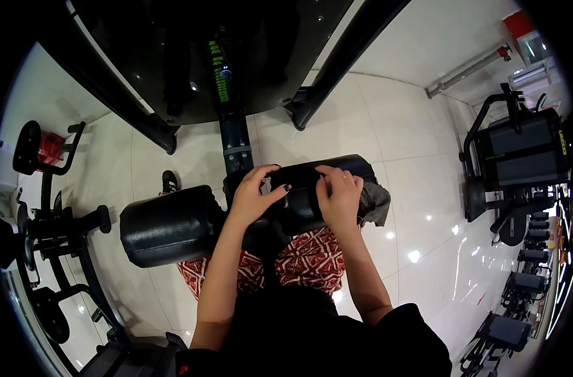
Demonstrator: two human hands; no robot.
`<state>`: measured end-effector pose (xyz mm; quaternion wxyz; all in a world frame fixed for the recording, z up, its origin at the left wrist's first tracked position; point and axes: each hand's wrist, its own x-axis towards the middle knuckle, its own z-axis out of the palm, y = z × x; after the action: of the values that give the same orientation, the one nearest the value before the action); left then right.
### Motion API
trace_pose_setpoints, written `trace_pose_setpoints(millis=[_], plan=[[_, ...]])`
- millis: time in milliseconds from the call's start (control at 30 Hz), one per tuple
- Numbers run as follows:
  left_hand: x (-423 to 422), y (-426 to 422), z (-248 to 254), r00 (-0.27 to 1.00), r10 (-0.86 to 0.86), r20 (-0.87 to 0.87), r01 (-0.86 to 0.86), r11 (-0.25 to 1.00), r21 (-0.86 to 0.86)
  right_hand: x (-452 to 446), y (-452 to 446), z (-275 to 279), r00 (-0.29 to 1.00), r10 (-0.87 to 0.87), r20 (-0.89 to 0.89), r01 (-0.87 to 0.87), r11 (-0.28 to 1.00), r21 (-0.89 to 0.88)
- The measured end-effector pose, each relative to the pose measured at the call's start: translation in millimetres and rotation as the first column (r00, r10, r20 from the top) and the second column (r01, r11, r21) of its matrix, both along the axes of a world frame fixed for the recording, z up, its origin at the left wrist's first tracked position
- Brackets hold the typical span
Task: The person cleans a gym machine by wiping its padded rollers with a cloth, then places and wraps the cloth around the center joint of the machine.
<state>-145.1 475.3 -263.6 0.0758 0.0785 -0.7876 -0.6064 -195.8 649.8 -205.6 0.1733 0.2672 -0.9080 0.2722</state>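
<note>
Two thick black padded rollers sit across a gym machine, over my lap. My left hand [253, 196] curves round the inner end of the right padded roller [302, 204], thumb and fingers apart on either side of its edge. On top of the same roller, my right hand [340, 193] presses with bent fingers, the thumb close to the forefinger. A crumpled grey cloth [375, 204] hangs at that roller's outer end, just beyond my right hand. The left padded roller [170, 226] lies beside my left forearm, untouched by either hand.
A dark upright post [235, 141] joins the rollers to the machine's dark panel [248, 75] ahead. Its slanted legs stand on the white tiled floor [418, 188]. Other exercise machines stand at left [63, 226] and right [519, 151]. A red-patterned garment [311, 261] covers my legs.
</note>
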Motion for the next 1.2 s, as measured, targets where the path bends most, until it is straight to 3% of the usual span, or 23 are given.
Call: trace_pose_setpoints(millis=[100,333,467,600,733,800,933,1067,1167,1200], plan=[[0.6,-0.4,3.2,1.000,-0.013,0.029,0.012,1.000,0.024,2.0,-0.4,1.3,0.997,0.071,0.007,-0.071,0.997,0.008],[0.4,0.4,2.0,0.999,-0.001,0.039,0.002,1.000,-0.004,1.4,-0.6,-4.6,1.000,-0.015,-0.002,0.016,1.000,0.025],[0.4,0.4,4.6,0.999,-0.010,0.050,0.010,1.000,0.008,1.9,2.0,-8.1,0.999,0.038,-0.003,-0.038,0.999,0.010],[-0.5,0.5,1.0,1.000,-0.003,0.029,0.004,1.000,-0.015,1.2,1.0,-8.4,0.996,-0.086,-0.039,0.085,0.996,-0.010],[0.4,-0.5,1.8,0.999,-0.025,0.038,0.026,0.999,-0.039,4.4,0.1,-5.2,0.999,-0.033,0.000,0.033,0.998,0.046],[0.3,0.1,2.8,0.999,-0.023,0.037,0.024,0.999,-0.041,-1.0,5.5,-6.5,1.000,-0.016,0.008,0.016,1.000,-0.015],[0.4,0.0,4.5,1.000,-0.004,0.026,0.004,1.000,-0.006,-0.2,1.5,-0.7,0.997,-0.080,0.021,0.081,0.996,-0.027],[0.0,-0.4,2.6,1.000,-0.009,0.018,0.009,1.000,-0.003,2.8,3.5,2.5,0.997,0.059,0.057,-0.059,0.998,-0.006],[0.0,0.1,5.2,0.999,-0.004,0.034,0.004,1.000,-0.004,-8.2,10.9,-4.1,0.999,0.034,0.004,-0.034,0.998,-0.046],[0.3,0.5,5.0,0.999,-0.004,0.034,0.004,1.000,-0.004,-8.5,9.6,0.6,0.998,-0.017,0.062,0.020,0.999,-0.043]])
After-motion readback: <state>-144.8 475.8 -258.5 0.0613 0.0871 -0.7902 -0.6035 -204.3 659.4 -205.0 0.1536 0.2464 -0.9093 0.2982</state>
